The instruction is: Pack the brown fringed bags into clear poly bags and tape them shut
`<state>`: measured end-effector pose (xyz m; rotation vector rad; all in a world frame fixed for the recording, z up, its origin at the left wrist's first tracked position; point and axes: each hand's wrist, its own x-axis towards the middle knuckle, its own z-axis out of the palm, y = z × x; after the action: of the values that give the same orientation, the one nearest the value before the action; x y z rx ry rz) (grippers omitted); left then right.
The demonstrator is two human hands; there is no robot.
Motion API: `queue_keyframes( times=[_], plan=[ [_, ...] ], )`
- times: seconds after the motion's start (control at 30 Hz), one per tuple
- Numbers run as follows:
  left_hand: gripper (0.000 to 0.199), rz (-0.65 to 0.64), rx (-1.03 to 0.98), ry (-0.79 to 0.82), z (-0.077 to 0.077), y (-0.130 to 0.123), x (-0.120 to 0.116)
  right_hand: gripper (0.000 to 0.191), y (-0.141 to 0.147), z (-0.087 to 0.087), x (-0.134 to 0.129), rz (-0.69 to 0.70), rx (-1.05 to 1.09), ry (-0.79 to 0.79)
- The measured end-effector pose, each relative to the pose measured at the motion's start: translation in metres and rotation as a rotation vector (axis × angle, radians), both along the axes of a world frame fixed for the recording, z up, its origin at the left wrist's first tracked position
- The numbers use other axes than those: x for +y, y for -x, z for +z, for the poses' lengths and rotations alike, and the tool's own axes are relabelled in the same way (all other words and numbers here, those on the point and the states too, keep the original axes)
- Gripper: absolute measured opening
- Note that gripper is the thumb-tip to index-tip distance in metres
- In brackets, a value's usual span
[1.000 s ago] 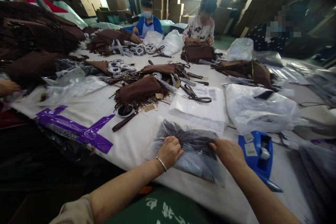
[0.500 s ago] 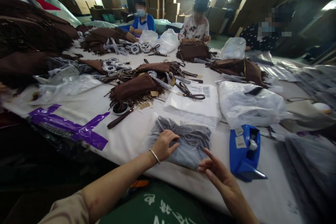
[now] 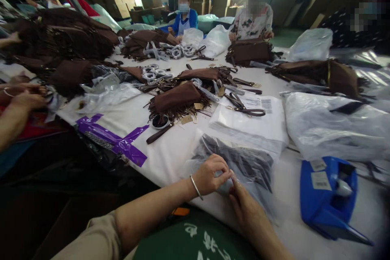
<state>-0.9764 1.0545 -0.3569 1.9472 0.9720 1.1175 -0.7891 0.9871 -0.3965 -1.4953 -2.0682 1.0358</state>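
Observation:
In front of me on the white-covered table lies a clear plastic bag with a dark grey folded item inside. My left hand, with a silver bangle at its wrist, is above the bag's near left part, thumb and fingers pinched together. My right hand comes in from the lower right, its fingers drawn together, and its fingertips meet those of my left hand. Whatever is between the fingertips is too small to make out. A blue tape dispenser stands to the right of my hands.
Beyond the bag lies a stack of white plastic bags with a dark wrist strap on top. Brown fringed bags fill the middle. Purple tape marks the table edge. Another person's hands are at left; people sit opposite.
My hands have come together over the plastic bag; they were apart, with fingers spread. My view has swung left, and another person's hands now show at the left edge.

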Motion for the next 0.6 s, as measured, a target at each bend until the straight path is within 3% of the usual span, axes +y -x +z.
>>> queue_keyframes(
  times=[0.1, 0.23, 0.4, 0.47, 0.6],
  plan=[
    [0.021, -0.001, -0.07, 0.169, 0.019, 0.008, -0.009, 0.052, -0.001, 0.0, 0.003, 0.018, -0.162, -0.035],
    [0.017, -0.1, -0.145, 0.336, 0.029, 0.015, -0.024, 0.041, 0.001, 0.017, 0.004, -0.028, 0.096, 0.106],
    [0.013, -0.081, -0.099, 0.209, 0.01, 0.006, -0.036, 0.058, 0.002, 0.029, 0.005, -0.131, 0.658, 0.486],
    [0.012, -0.038, -0.067, 0.127, 0.003, 0.001, -0.037, 0.058, 0.002, 0.026, 0.007, -0.171, 0.72, 0.5],
    [0.014, 0.025, 0.016, -0.011, -0.001, -0.003, -0.038, 0.045, 0.005, 0.022, 0.012, -0.187, 0.624, 0.481]
  ],
)
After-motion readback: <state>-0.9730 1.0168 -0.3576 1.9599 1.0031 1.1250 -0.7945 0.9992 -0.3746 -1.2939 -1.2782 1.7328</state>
